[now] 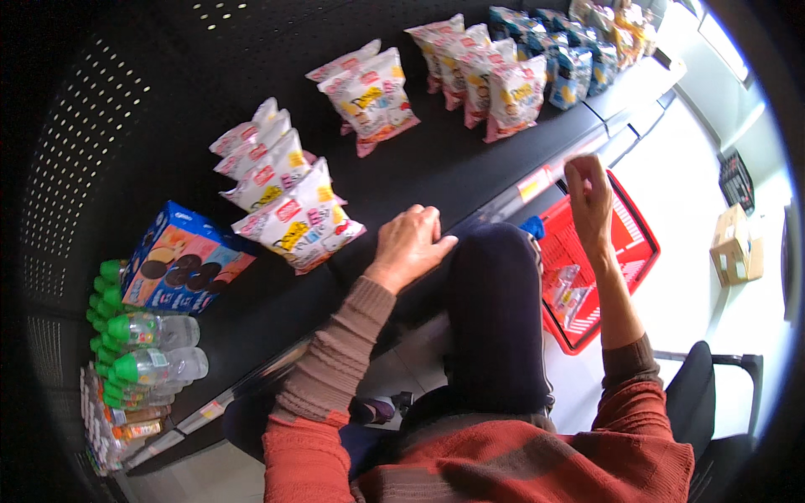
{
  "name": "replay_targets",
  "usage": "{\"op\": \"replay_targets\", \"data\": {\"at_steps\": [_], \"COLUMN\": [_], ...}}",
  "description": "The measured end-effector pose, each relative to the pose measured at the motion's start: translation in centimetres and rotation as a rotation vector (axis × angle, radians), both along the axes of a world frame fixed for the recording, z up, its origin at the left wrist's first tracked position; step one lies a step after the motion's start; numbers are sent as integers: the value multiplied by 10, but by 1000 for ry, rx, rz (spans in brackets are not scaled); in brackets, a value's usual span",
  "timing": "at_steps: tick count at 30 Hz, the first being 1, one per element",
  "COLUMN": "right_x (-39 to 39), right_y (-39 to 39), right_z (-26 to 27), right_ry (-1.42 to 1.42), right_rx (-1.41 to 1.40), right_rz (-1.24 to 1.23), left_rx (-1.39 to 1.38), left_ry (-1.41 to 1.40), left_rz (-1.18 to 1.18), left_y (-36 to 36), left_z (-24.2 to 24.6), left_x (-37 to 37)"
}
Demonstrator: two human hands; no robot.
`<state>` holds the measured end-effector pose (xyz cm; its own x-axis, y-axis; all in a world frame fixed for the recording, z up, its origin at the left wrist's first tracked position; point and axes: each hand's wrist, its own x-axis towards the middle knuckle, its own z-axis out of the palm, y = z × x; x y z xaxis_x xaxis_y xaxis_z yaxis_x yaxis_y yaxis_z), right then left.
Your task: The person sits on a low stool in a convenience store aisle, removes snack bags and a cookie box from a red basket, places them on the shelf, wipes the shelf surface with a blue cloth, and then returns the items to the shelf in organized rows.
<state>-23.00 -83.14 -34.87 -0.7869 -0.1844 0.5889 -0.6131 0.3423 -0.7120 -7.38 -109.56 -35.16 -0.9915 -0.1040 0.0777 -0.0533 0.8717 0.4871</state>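
My left hand (412,245) hangs over the front of the black shelf (434,170), its fingers curled in and its thumb sticking out; nothing shows in it. Just left of it, a row of white and pink snack bags (302,217) stands on the shelf. My right hand (589,204) is raised over a red plastic shopping basket (635,276), fingers loosely bent, with nothing visible in them. Inside the basket lies a clear and pink plastic package (566,298). Two more snack bags (371,100) stand farther back, and another group of them (516,97) is to their right.
Left along the shelf are a blue Oreo box (182,261) and green-capped bottles (154,364). Blue snack bags (571,75) stand at the far right end. A black chair (692,396) is close behind my right arm; cardboard boxes (732,245) sit on the floor.
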Motion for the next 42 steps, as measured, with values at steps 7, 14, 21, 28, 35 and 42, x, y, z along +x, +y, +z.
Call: {"op": "replay_targets", "data": {"at_steps": [7, 14, 21, 28, 35, 42], "right_x": [-27, -58, -46, -15, 18, -3], "right_y": [-189, -287, -250, -100, 70, 141], "right_z": [86, 87, 99, 146, 145, -16], "right_ry": [567, 529, 583, 487, -21, -350], "right_rx": [257, 617, 557, 391, 353, 460], "right_rz": [419, 343, 372, 317, -175, -345], "left_rx": [82, 64, 67, 42, -9, -35], "left_ry": [79, 68, 88, -7, 10, -57], "left_rz": [9, 5, 16, 26, 10, 24], "left_y": [0, -1, 0, 1, 1, 4], "left_z": [-6, -8, -7, -7, -3, 5], "left_x": [1, 3, 3, 0, 0, 1]}}
